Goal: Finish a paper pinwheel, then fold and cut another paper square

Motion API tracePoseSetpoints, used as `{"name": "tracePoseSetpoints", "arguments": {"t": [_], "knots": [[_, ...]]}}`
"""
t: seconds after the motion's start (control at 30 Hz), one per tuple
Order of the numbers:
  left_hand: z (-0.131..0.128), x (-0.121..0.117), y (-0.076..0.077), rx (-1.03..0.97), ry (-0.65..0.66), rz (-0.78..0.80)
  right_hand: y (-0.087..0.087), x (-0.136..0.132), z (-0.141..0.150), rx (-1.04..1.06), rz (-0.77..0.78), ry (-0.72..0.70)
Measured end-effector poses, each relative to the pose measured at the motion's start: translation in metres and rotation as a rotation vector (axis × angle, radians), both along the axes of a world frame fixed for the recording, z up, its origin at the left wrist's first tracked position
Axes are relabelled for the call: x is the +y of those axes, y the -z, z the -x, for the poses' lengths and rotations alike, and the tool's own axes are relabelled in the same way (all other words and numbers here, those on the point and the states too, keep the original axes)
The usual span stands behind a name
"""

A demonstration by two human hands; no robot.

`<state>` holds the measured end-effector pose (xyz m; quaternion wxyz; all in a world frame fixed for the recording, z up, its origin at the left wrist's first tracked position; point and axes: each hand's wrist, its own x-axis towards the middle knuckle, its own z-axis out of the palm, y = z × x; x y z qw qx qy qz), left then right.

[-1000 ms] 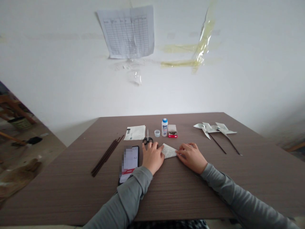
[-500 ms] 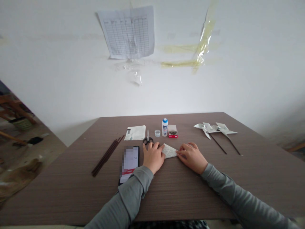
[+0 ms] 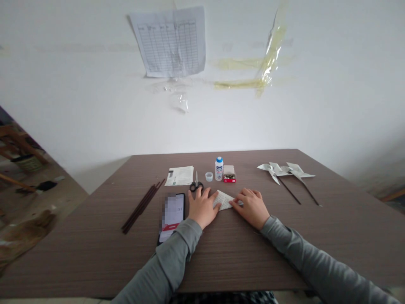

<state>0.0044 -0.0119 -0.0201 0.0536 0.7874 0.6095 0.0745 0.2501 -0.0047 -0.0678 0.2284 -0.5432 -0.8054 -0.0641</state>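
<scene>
A folded sheet of printed paper [image 3: 224, 200], triangular in outline, lies on the table between my hands. My left hand [image 3: 202, 208] rests palm down with fingers spread, its thumb and index finger touching the paper's left side. At the right corner, my right hand [image 3: 252, 207] has bent fingers pressed together on the paper, covering part of that edge. Just beyond my left fingertips are black-handled scissors [image 3: 196, 185]. A phone [image 3: 171, 217] with its screen lit lies left of my left wrist.
Behind the paper stand a small clear cup [image 3: 209, 176], a white bottle with blue cap [image 3: 219, 169] and a red box of small pins [image 3: 229, 175]. Paper sheets [image 3: 179, 175] and dark sticks [image 3: 142, 207] lie left; paper pinwheels [image 3: 286, 169] on sticks lie right. A wall bounds the table [image 3: 316, 236].
My right hand has slid left along the paper, and its fingertips now sit further in from the right corner. My left hand has barely shifted.
</scene>
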Motion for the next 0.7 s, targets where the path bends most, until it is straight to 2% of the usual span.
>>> {"name": "tracePoseSetpoints", "arguments": {"t": [0.17,0.43,0.7], "knots": [[0.001,0.001,0.001,0.005,-0.007,-0.002,0.003,-0.003,0.016,0.008,-0.022,0.109],[-0.002,-0.002,-0.008,0.047,-0.024,0.069,-0.021,-0.01,0.023,0.09,0.341,0.304],[-0.004,-0.004,-0.012,0.054,-0.037,0.086,-0.024,-0.008,0.007,0.096,0.453,0.346]]}}
